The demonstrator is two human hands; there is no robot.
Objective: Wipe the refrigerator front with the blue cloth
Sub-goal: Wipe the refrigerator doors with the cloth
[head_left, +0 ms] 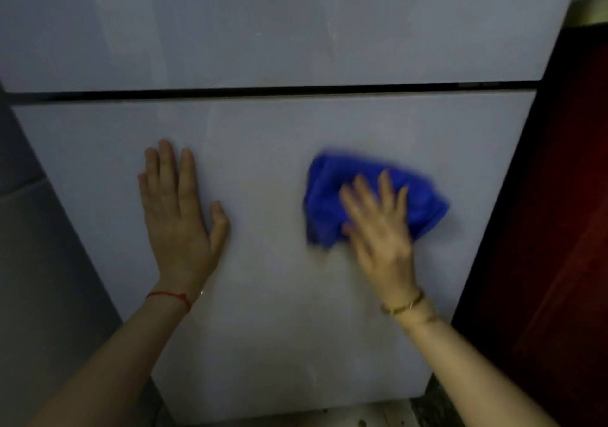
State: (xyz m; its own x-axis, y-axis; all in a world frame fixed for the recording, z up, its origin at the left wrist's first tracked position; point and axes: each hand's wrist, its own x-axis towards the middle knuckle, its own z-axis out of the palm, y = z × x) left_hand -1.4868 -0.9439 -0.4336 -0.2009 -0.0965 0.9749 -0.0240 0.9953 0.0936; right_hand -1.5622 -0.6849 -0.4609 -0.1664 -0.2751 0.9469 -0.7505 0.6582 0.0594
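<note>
Pale grey refrigerator front (269, 262) fills the view, two door panels split by one dark seam. Left hand (179, 216) lies flat and open on the lower panel, holding nothing. Right hand (381, 229), fingers spread, presses one bunched blue cloth (332, 193) against that same panel, blurred.

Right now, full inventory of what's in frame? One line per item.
refrigerator upper door: 1, pale grey, top half of view, streaky marks near its right side
refrigerator lower door: 1, pale grey, below the dark horizontal gap, centre
blue cloth: 1, bright blue, bunched against the lower door, right of centre, blurred
grey panel: 1, grey, left of the fridge
dark red surface: 1, right of the fridge, too dark to identify
red string bracelet: 1, left wrist
gold bracelet: 1, right wrist
left hand: flat on the lower door, empty
right hand: spread over the cloth, pressing it to the door
</note>
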